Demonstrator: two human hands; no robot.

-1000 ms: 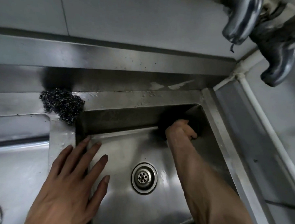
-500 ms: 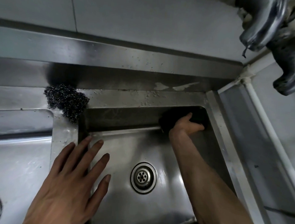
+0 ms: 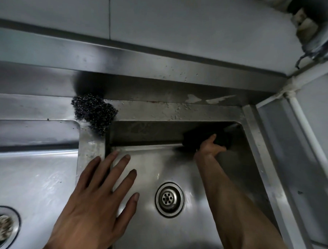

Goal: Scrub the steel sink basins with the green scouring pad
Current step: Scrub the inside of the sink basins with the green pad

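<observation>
Pressing the scouring pad (image 3: 205, 140) flat with my right hand (image 3: 212, 148) against the basin (image 3: 155, 132) back wall, beyond the drain (image 3: 169, 199); left hand (image 3: 94, 206) is spreading empty.

One head-worn camera looks steeply down from close above the right sink basin (image 3: 176, 173), facing the back wall (image 3: 164, 20); the left basin (image 3: 31, 165) edges in.

Both arms are showing bare, with no sleeve reaching either forearm. The left hand (image 3: 92, 202) is wearing no glove or ring, its nails trimmed short. The right hand (image 3: 209, 148) is likewise showing uncovered.
</observation>
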